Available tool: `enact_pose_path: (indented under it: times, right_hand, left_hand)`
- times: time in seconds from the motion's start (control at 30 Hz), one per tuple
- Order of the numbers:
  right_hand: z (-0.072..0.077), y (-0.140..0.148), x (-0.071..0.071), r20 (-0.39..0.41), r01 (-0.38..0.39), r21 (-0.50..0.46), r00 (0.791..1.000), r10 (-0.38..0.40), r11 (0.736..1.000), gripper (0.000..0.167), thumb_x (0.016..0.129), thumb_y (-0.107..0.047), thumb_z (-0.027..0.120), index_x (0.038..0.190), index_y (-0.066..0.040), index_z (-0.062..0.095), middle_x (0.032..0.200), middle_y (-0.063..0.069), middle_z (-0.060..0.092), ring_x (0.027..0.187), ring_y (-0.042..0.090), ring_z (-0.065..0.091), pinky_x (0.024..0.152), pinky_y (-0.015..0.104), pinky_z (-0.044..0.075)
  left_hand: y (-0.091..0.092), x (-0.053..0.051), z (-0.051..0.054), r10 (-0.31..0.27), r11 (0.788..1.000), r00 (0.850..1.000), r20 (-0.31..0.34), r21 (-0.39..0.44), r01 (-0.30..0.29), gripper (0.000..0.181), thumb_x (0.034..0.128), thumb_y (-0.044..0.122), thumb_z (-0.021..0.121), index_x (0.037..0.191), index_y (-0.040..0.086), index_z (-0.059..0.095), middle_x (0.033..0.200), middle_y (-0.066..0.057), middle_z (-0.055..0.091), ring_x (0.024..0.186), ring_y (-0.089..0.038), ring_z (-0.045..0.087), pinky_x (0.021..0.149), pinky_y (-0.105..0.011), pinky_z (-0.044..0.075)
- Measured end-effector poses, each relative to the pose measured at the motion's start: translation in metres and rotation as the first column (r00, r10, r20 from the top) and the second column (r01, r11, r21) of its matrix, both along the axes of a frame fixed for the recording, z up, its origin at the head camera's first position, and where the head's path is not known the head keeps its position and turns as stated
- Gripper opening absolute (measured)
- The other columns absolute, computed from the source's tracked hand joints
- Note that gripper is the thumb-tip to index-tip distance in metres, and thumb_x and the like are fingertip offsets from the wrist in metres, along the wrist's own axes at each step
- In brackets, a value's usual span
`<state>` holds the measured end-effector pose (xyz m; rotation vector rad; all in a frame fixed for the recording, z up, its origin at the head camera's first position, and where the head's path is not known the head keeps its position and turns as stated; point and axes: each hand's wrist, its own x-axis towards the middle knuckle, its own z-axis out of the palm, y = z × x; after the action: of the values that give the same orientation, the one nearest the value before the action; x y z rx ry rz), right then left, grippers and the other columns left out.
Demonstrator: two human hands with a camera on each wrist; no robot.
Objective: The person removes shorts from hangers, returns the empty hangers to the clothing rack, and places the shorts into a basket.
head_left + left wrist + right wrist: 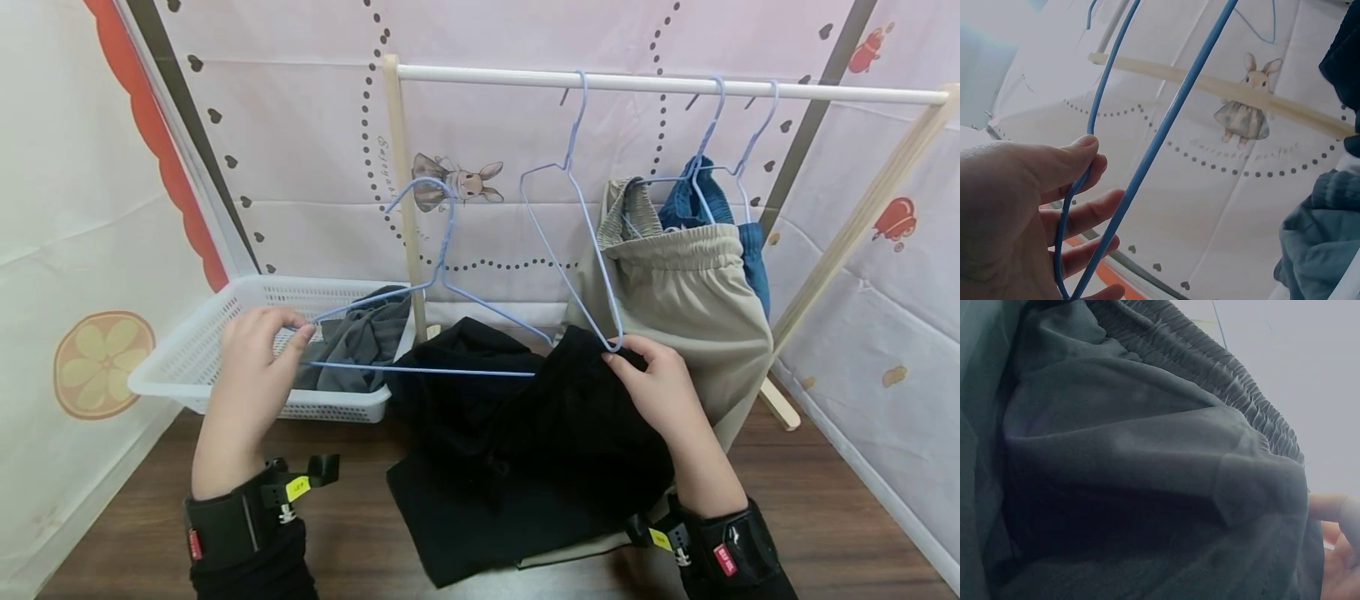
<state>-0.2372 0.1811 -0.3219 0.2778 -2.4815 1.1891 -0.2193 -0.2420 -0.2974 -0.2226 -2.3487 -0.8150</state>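
In the head view, the left hand (255,367) pinches the left end of a blue wire hanger (442,369); the left wrist view shows thumb and forefinger closed on the hanger's wire (1172,109). The hanger's right part passes into black trousers (547,450), which drape down over the floor. At their waistband the right hand (663,387) pinches the cloth, just beside the low corner of an empty hanger (573,167) on the rail. The right wrist view shows the gathered waistband (1229,381) and the right hand (1341,550) at its edge.
A white basket (172,375) holding grey cloth (360,342) stands at the left. Beige trousers (675,292) and a blue garment (753,258) hang from the white rail (495,77) at the right. A wooden post (405,183) stands behind the held hanger.
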Motion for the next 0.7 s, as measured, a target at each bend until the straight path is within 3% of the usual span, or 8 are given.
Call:
enact_pose_path:
  times: [0.3, 0.6, 0.7]
  right_hand:
    - [-0.0007, 0.0033, -0.0015, 0.041, 0.034, 0.021, 0.999, -0.035, 0.999, 0.02, 0.096, -0.015, 0.063, 0.108, -0.001, 0.069, 0.117, 0.019, 0.065, 0.115, 0.034, 0.056, 0.098, 0.051, 0.041]
    - [-0.0057, 0.004, -0.005, 0.103, 0.028, 0.168, 0.994, -0.046, 0.985, 0.018, 0.094, -0.013, 0.061, 0.106, -0.001, 0.068, 0.111, 0.019, 0.066, 0.1, 0.034, 0.06, 0.087, 0.051, 0.044]
    - [-0.0065, 0.0027, -0.0053, 0.12, 0.011, 0.167, 0.992, -0.031, 0.986, 0.02, 0.095, -0.012, 0.06, 0.11, -0.001, 0.068, 0.111, 0.017, 0.067, 0.102, 0.034, 0.061, 0.087, 0.05, 0.045]
  left_hand:
    - [-0.0099, 0.0025, 0.0008, 0.067, 0.997, 0.997, -0.026, 0.034, -0.067, 0.018, 0.0991, 0.011, 0.056, 0.103, -0.006, 0.06, 0.118, -0.025, 0.056, 0.122, -0.043, 0.035, 0.1, -0.06, 0.024]
    - [-0.0109, 0.0059, 0.0034, 0.114, 0.992, 0.993, -0.035, 0.051, -0.112, 0.02, 0.0996, 0.011, 0.055, 0.104, -0.008, 0.061, 0.121, -0.024, 0.055, 0.121, -0.042, 0.034, 0.098, -0.059, 0.025]
    - [-0.0103, 0.007, 0.0042, 0.127, 0.99, 0.992, -0.024, 0.071, -0.125, 0.022, 0.1006, 0.013, 0.053, 0.106, -0.007, 0.06, 0.125, -0.024, 0.053, 0.122, -0.042, 0.033, 0.1, -0.06, 0.025]
